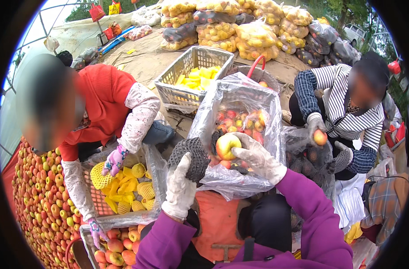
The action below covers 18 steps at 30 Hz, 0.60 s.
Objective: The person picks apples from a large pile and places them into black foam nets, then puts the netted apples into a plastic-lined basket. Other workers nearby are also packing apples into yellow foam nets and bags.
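Rectangular clear-plastic-lined crate (272, 106) sits far of me, probably for two-handed reach. My left grip (180, 190): closed on black foam-mesh sleeve (191, 158). My right grip (260, 160): pinching round yellow-red apple (228, 146) over crate's near end, likely fingertip-held against bruising.

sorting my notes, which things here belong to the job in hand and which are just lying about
Job, judging by the hands:
apple in right hand;
dark foam net in left hand;
plastic-lined crate

Apparently just about:
white vehicle;
red hanging bag
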Each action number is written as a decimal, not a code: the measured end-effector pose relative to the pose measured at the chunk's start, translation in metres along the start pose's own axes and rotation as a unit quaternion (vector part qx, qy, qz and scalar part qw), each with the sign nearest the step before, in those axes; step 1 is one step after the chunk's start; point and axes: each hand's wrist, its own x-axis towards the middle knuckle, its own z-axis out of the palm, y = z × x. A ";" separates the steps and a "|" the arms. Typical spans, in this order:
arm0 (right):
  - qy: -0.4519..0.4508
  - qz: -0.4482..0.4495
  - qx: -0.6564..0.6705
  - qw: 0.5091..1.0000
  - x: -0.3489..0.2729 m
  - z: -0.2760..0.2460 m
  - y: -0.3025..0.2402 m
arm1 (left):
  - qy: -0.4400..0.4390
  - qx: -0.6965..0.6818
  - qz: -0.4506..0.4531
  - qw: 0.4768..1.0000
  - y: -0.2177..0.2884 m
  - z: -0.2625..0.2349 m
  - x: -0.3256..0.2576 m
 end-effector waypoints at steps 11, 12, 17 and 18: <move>0.109 -0.158 -0.080 0.978 -0.026 0.062 0.009 | -0.056 -0.023 -0.025 0.998 -0.004 0.015 -0.022; 0.133 -0.116 0.003 0.984 -0.024 0.051 0.015 | -0.061 -0.039 -0.034 0.997 0.002 0.018 -0.025; -0.127 -0.234 -0.356 0.896 -0.028 0.039 0.038 | -0.110 -0.070 -0.104 0.986 -0.003 0.011 -0.033; -0.159 -0.227 -0.294 0.915 -0.032 0.045 0.039 | -0.141 -0.057 -0.095 0.984 -0.003 0.010 -0.034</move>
